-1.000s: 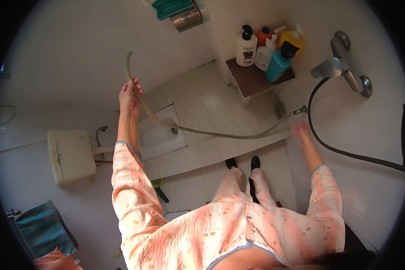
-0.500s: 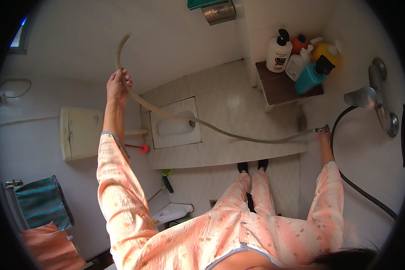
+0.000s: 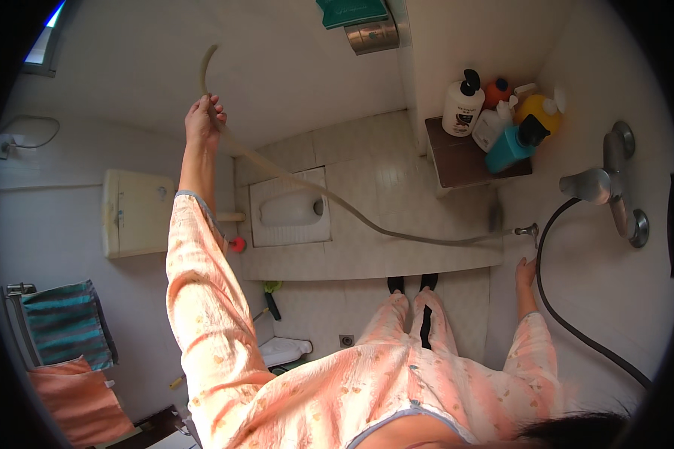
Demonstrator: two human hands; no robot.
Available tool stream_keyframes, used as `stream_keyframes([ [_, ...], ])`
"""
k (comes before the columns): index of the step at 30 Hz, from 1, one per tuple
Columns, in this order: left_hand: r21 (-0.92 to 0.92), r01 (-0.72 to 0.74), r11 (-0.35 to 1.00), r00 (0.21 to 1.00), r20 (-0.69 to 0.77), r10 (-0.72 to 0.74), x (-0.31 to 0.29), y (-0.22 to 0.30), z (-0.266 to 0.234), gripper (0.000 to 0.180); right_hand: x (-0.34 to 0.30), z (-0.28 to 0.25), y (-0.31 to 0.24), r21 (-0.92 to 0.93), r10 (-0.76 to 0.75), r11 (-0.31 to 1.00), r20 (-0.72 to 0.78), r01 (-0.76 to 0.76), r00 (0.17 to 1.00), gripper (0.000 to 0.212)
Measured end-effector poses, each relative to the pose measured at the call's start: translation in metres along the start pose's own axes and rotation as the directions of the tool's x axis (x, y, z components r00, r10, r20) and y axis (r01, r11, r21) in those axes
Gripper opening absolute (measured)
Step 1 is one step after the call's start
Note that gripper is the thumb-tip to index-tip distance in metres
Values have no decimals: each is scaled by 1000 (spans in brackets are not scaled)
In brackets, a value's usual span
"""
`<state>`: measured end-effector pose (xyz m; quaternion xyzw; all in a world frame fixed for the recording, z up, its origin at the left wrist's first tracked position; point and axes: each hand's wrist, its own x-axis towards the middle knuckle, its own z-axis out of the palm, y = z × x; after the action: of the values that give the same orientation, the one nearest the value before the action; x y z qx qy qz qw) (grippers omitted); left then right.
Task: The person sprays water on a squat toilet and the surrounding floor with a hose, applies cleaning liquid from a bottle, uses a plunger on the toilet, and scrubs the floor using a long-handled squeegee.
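My left hand (image 3: pixel 204 120), raised at the upper left, is closed around a pale, flexible hose (image 3: pixel 363 222) near its free end. The hose's tip curves upward above my fist. From there it sags across the tiled floor to a small metal wall tap (image 3: pixel 528 230) on the right, where its other end is attached. Just below that tap is my right hand (image 3: pixel 526 272), its fingers pointing up toward the tap and slightly apart. It holds nothing that I can see.
A squat toilet (image 3: pixel 292 238) is set in the raised tiled step. Several bottles crowd a small brown stool (image 3: pixel 457 166) by the right wall. A shower mixer (image 3: pixel 614 183) with a dark hose (image 3: pixel 547 292) juts out nearby. Towels (image 3: pixel 71 325) hang at left.
My right hand has come off the wall tap and dropped just below it. My left hand still grips the hose, slightly higher in the view.
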<state>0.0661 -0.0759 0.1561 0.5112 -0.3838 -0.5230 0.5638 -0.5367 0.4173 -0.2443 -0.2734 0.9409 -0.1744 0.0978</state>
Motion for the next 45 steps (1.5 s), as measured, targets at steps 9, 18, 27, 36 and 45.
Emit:
stream_keyframes([
  [9, -20, -32, 999, 997, 69, 33, 30, 29, 30, 17, -109, -19, 161, 30, 211, 976, 98, -215, 973, 62],
  [18, -87, -83, 993, 995, 41, 87, 68, 69, 11, 18, -162, -14, 189, 313, 291, 868, 307, -385, 906, 61],
  [27, -194, -94, 977, 980, -191, 56, 94, 109, -103, 25, -205, -47, 77, 343, 357, 783, 435, -519, 827, 59],
  [36, -143, -154, 978, 906, -416, 82, 82, 111, -269, 26, -220, -54, 73, 265, 347, 809, 508, -526, 789, 53],
  [45, -144, -124, 982, 848, -530, 29, 5, 114, -395, 33, -199, -41, 47, 235, 225, 891, 516, -389, 827, 44],
])
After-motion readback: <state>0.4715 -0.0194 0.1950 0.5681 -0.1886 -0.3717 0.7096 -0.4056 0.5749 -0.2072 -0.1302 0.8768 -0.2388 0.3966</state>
